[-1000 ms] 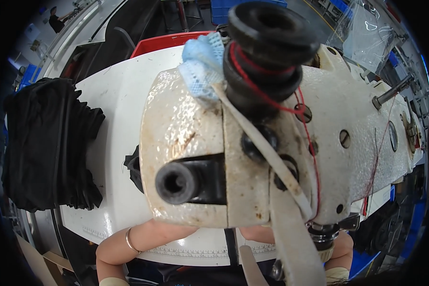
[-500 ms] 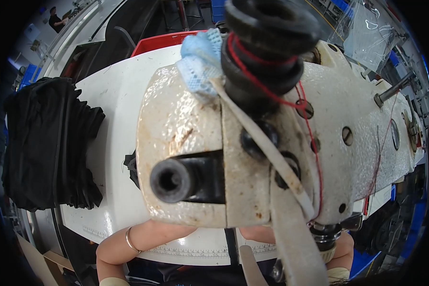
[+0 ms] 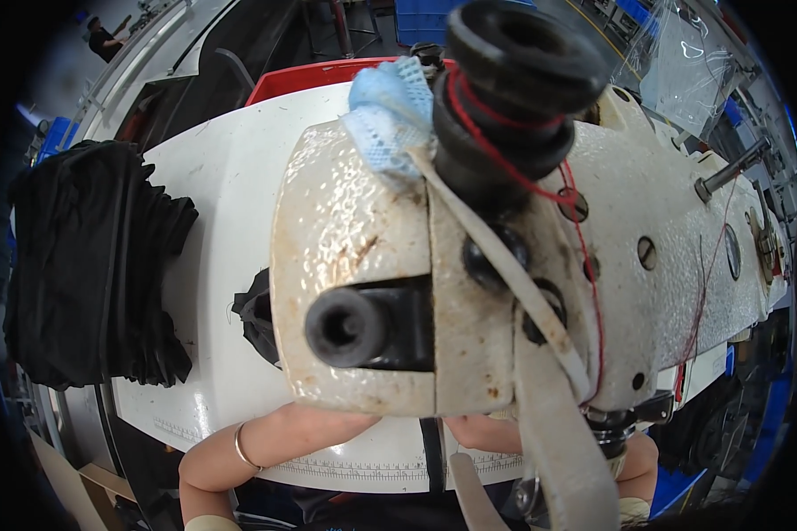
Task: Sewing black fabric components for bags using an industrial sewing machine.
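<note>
An off-white sewing machine head (image 3: 354,195) fills the centre, with a black spool-shaped fitting (image 3: 514,80) wound with red thread, a pale strap (image 3: 487,248) and a blue-and-white mesh cloth (image 3: 385,115) on top. My left hand (image 3: 336,420), below a silver bangle, reaches under the machine head from the lower left; its fingers are hidden. My right hand (image 3: 478,431) reaches under from the lower right, also with hidden fingers. What either hand holds cannot be seen. Black fabric (image 3: 257,319) pokes out at the machine's left side.
A thick stack of black fabric (image 3: 88,265) lies on the left of the white table (image 3: 217,177). A red bin (image 3: 305,78) and blue bin (image 3: 425,22) stand behind. A co-worker (image 3: 104,40) is at the far upper left; clear plastic sheeting (image 3: 682,62) hangs upper right.
The machine top appears a little further right in the view than half a second ago. More black fabric shows at its left side. My forearms have barely moved.
</note>
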`<state>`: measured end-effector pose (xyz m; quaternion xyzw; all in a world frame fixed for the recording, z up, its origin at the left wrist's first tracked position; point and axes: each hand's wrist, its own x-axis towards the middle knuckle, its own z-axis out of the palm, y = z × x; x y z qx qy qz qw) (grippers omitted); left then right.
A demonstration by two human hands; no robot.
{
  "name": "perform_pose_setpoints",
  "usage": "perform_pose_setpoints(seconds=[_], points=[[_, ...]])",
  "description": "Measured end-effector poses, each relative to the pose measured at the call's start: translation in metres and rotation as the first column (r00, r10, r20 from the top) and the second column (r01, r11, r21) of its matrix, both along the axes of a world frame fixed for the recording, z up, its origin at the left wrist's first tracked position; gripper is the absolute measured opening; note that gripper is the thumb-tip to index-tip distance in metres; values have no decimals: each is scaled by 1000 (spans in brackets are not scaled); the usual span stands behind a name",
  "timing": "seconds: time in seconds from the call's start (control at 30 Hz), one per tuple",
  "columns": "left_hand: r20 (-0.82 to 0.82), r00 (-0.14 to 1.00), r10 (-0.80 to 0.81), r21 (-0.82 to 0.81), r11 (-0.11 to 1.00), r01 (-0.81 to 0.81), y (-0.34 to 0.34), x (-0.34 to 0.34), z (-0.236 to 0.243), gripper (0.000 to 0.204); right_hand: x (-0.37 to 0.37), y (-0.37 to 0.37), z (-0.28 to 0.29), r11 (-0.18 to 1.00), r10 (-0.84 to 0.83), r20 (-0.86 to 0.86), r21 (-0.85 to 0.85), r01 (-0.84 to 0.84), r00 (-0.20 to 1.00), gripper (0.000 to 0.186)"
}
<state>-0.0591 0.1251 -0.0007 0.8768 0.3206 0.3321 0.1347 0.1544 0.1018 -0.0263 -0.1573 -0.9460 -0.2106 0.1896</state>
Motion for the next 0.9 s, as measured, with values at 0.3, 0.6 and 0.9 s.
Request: perform_pose_setpoints(seconds=[0.3, 0.6, 0.9], points=[[-156, 988, -1, -54, 999, -8, -17, -3, -4, 27, 2, -1, 12, 982, -5, 219, 188, -37, 976, 24], [-288, 957, -8, -95, 995, -20, -26, -5, 1, 28, 0, -10, 24, 969, -126, 227, -180, 168, 966, 29], [-112, 992, 50, -329, 941, -85, -5, -4, -4, 26, -11, -30, -10, 331, -490, -161, -943, 12, 857, 10]])
